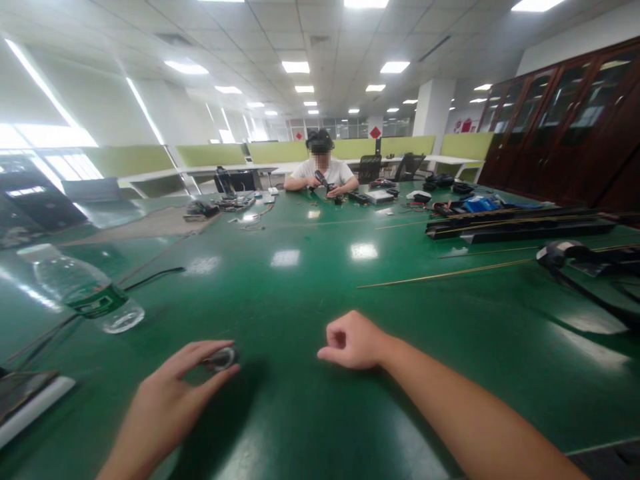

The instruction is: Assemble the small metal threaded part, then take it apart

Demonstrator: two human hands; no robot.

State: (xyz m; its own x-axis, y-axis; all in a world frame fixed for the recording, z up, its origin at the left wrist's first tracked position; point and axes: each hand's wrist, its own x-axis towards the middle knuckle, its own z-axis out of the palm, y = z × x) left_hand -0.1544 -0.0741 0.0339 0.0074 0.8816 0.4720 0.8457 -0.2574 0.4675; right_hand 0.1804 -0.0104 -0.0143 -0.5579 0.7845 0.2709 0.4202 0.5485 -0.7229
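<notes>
Between the thumb and fingers of my left hand (175,387) is a small round object (223,359), dark with a pale ring, held just above the green table (300,293). My right hand (354,340) rests on the table to the right of it, its fingers curled in and the thumb stretched toward the left. Whether anything is inside those curled fingers cannot be seen. A gap of bare table separates the two hands.
A clear plastic bottle (95,293) stands at the left. Thin golden rods (445,273) and black rails (525,225) lie at the right, beside a black strap (565,257). Across the table a person (345,173) holds a dark tool.
</notes>
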